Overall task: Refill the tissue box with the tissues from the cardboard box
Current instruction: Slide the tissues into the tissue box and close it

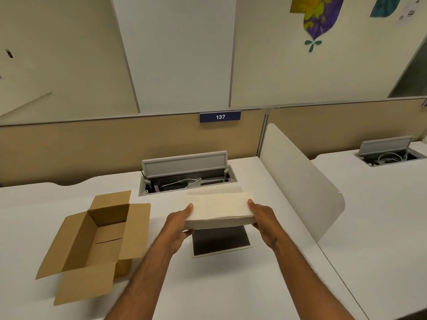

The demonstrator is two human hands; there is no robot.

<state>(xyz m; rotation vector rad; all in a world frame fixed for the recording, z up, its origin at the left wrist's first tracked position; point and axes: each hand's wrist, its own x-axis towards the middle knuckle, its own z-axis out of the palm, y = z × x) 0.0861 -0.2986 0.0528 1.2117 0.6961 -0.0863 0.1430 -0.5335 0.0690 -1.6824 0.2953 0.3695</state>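
A stack of cream tissues [219, 210] hangs above the desk, gripped at both short ends. My left hand [179, 224] holds its left end, thumb on top. My right hand [262, 218] holds the right end the same way. Directly below the stack sits the tissue box [220, 242], a white-rimmed open box with a dark inside, partly hidden by the tissues. The brown cardboard box [97, 241] stands to the left with its flaps spread open; its visible inside holds nothing.
An open cable hatch [186, 175] with a raised grey lid lies just behind the tissues. A white curved divider panel [300, 181] stands at the right desk edge. A beige partition with a sign reading 137 [220, 116] closes off the back.
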